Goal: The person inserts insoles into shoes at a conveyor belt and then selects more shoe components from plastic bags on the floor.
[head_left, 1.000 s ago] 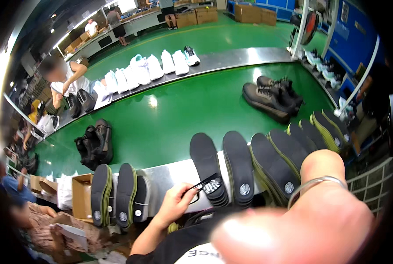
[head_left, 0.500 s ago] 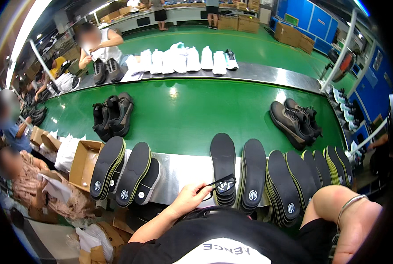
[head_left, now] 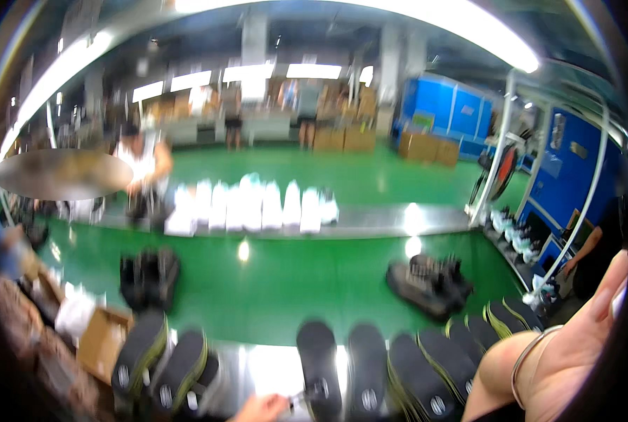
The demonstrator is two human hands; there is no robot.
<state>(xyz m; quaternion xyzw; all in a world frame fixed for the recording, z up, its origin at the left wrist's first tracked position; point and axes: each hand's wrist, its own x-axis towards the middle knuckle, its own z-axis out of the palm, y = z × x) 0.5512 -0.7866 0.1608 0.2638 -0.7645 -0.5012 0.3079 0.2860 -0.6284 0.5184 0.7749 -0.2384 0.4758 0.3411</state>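
Note:
At the lower edge my left hand (head_left: 263, 408) is closed on black-framed glasses (head_left: 301, 398), which are blurred and lie over the near end of a black insole stack (head_left: 318, 362). My right hand (head_left: 570, 359) is raised at the right, a metal bangle on its wrist. Its visible fingers stretch upward, though the dark rim cuts off their tips; a small pale patch beside them is too cropped to name. More stacks of black insoles with yellow-green edges (head_left: 421, 373) stand close to my right forearm.
Dark shoe pairs lie on the green surface, one at left (head_left: 149, 278) and one at right (head_left: 430, 285). Further insoles (head_left: 139, 352) and an open cardboard box (head_left: 104, 341) are on the left. White shoes (head_left: 250, 204) line the far metal ledge, near a seated person (head_left: 143, 165).
My view has tilted up, so the bench sits lower in the picture. My right hand has risen from the lower right corner. The left hand still holds the glasses.

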